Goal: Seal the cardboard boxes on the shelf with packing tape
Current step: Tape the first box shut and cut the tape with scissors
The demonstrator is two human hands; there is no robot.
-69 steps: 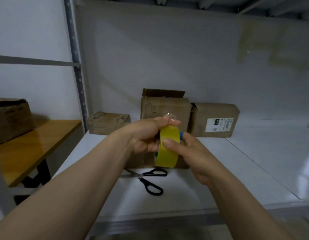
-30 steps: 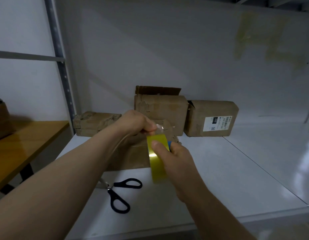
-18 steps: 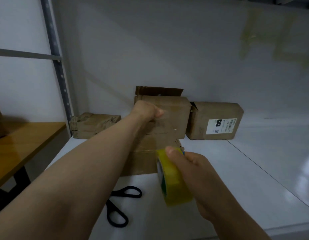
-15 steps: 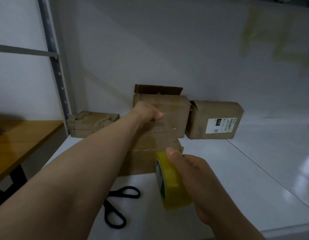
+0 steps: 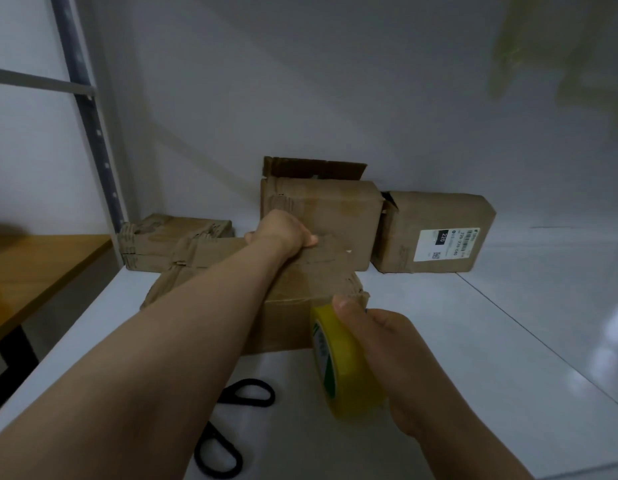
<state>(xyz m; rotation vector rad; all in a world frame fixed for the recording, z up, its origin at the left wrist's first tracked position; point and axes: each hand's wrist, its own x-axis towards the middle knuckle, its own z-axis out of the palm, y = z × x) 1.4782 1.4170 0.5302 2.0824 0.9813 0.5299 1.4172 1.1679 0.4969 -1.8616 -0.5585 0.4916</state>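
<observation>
Head: creased brown box (image 5: 287, 325); yellow tape (image 5: 351, 370)

Looks forward and down from head height onto the white shelf (image 5: 508, 341), squarely facing its grey back wall (image 5: 335, 98); sits near enough to crop both forearms (image 5: 162, 358) at the bottom edge; slants the upright post (image 5: 89, 133) at far left, wide-angle

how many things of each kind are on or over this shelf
boxes: 4
tape: 1
scissors: 1
total: 6
</observation>
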